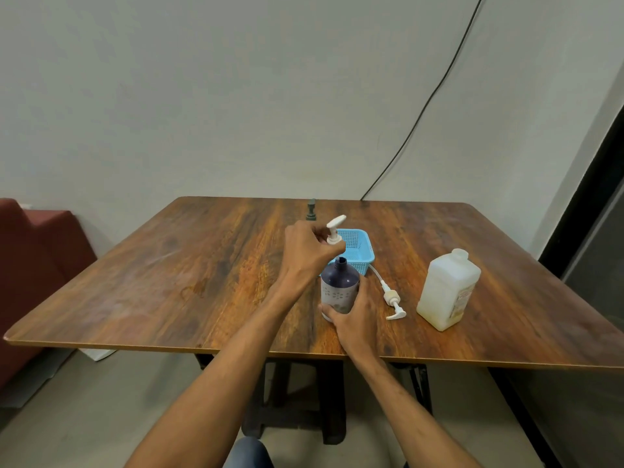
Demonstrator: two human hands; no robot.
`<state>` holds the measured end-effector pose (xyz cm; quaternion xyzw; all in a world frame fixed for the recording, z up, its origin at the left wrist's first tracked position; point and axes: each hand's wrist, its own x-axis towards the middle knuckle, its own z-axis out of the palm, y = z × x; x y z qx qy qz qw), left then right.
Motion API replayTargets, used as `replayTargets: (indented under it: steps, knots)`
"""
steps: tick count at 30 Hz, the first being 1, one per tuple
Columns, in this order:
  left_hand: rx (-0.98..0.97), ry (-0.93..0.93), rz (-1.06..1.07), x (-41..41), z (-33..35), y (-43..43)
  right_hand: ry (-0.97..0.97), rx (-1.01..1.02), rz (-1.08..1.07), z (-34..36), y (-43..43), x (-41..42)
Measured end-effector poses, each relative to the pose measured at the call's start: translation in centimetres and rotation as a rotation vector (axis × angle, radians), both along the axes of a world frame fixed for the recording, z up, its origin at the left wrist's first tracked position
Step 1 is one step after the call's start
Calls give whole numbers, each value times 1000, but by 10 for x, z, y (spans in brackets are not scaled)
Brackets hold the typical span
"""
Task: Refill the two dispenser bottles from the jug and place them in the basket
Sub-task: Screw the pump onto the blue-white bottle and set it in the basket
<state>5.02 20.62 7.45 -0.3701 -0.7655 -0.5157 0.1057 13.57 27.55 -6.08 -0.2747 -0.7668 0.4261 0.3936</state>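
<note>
Dispenser bottle (339, 288), dark purple above with a pale patterned band below, stands upright near the middle of the wooden desk (169, 282), a little toward the near edge, its neck open. A person's right hand (354, 319) wraps around its lower body from the near side, fingers curled on it, steadying it. The left hand (309, 251) is raised just above the open neck, fingertips pinched on the collar of a white pump head (335, 231); whether its dip tube is clear of the neck cannot be told. Just behind the bottle sits a light blue basket (358, 246), which looks empty, though the hand hides part of it. A second white pump (391, 298) with its tube lies flat on the desk just right of the bottle. Further right, toward the desk's right edge, stands a translucent jug (447, 290), upright, holding a pale liquid; whether it is capped is unclear. A small dark item (311, 210) rests by the far edge. How full the bottle is cannot be seen. Risks from here: the tube could drip on the desk, the narrow neck invites spills when pouring from the heavy jug, and a loosened grip could tip the bottle.
</note>
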Motion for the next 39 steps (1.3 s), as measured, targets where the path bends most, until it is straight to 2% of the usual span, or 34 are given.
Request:
replayTargets:
  steps: [11, 20, 23, 28, 34, 39]
  knots:
    - [-146, -52, -64, -3, -18, 11, 11, -24, 10, -3, 3, -1]
    - [-169, -92, -135, -4, -34, 11, -12, -24, 8, -7, 5, -3]
    - [-108, -223, -200, -6, -43, 12, -14, -24, 9, -6, 5, -4]
    - [206, -244, -16, 8, -60, 11, 14, -29, 21, -5, 5, -3]
    - [205, -236, -37, 11, -61, 19, 11, -3, 4, -3, 4, -1]
    - [125, -391, -354, 0, -59, 6, -1, -9, 11, -5, 6, -3]
